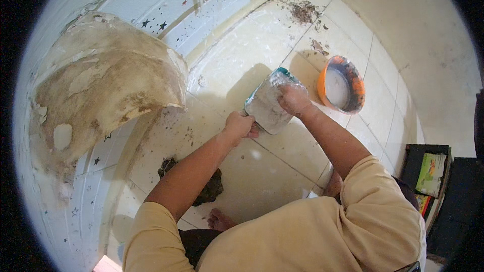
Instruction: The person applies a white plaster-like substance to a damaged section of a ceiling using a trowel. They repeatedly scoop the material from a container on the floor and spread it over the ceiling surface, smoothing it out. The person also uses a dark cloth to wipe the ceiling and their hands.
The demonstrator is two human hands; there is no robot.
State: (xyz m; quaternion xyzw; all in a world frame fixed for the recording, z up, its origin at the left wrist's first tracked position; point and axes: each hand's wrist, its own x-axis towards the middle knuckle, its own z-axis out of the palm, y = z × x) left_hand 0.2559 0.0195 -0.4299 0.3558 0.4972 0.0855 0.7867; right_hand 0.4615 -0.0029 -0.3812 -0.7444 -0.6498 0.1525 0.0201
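Observation:
Over the tiled floor I hold a rectangular tray (266,102) with a teal edge, coated in a greyish-white, plaster-like paste. My left hand (241,125) grips its lower left corner, thumb on top. My right hand (294,99) is closed against the pasty surface near the right side; whatever its fingers hold is hidden. To the right of the tray stands an orange bowl (321,86) with dark smears inside and cloudy whitish liquid (337,89) at its bottom.
On the left, the star-patterned wall (176,32) has a large, brown-stained, peeling patch (108,80). Brown debris (303,12) lies at the far floor. A dark crumpled lump (209,190) sits below my left forearm. Black shelving (428,152) stands at right.

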